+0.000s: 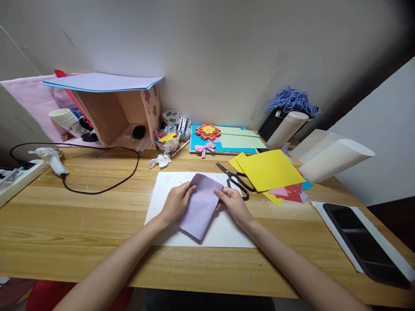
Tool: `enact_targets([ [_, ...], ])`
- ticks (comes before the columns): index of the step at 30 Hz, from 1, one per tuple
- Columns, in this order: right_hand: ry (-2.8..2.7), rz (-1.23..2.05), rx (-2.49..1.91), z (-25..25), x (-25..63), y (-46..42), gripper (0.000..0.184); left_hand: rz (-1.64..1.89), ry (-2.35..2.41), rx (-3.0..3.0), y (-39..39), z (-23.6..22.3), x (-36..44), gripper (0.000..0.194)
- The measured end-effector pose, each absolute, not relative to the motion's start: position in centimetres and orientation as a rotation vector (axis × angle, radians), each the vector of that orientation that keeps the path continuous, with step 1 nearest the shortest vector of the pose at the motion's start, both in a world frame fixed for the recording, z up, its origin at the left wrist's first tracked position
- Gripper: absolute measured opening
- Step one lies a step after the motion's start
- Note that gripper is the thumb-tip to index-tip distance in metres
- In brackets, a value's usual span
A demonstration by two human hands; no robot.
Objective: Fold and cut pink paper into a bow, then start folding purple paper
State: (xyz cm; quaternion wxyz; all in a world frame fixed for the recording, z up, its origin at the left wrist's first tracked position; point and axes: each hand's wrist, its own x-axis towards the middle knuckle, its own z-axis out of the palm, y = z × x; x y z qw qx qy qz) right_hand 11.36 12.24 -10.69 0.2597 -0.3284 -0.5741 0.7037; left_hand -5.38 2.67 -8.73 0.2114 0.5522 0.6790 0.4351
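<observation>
A sheet of light purple paper (201, 207) is held between both hands, tilted above a white sheet (236, 231) on the wooden table. My left hand (177, 201) grips its left edge, thumb on the front face and the other fingers behind it. On the right edge, near the upper corner, my right hand (234, 205) pinches the paper between thumb and fingers. Black-handled scissors (234, 176) lie just beyond my right hand, partly over the white sheet. Yellow paper (270, 169) and colored scraps (292, 193) are to their right.
A white glue gun (52, 160) with a looping black cord lies at left, near a power strip (24, 179). Behind are an open box (119, 112), crumpled tissue (160, 160) and a layered paper flower (208, 131). A black phone-like slab (359, 237) lies at right.
</observation>
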Motion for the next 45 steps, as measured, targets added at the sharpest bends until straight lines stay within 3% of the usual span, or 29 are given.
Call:
enact_targets([
  [10, -1.48, 1.916, -0.867, -10.7, 11.6, 12.9, 0.041, 1.219, 1.825, 1.341, 2.8, -8.7, -5.0, 0.035],
  [15, -1.79, 2.036, -0.781, -9.8, 11.9, 12.5, 0.036, 1.31, 1.761, 1.075, 2.9, -9.4, -4.8, 0.038],
  [22, -1.753, 1.871, -0.92, -10.7, 11.7, 12.6, 0.035, 1.154, 1.556, 0.812, 2.7, -8.3, -4.6, 0.04],
  [45, -1.823, 1.913, -0.867, -10.3, 11.5, 12.0, 0.034, 1.265, 1.792, 1.124, 3.1, -10.0, -4.7, 0.036],
])
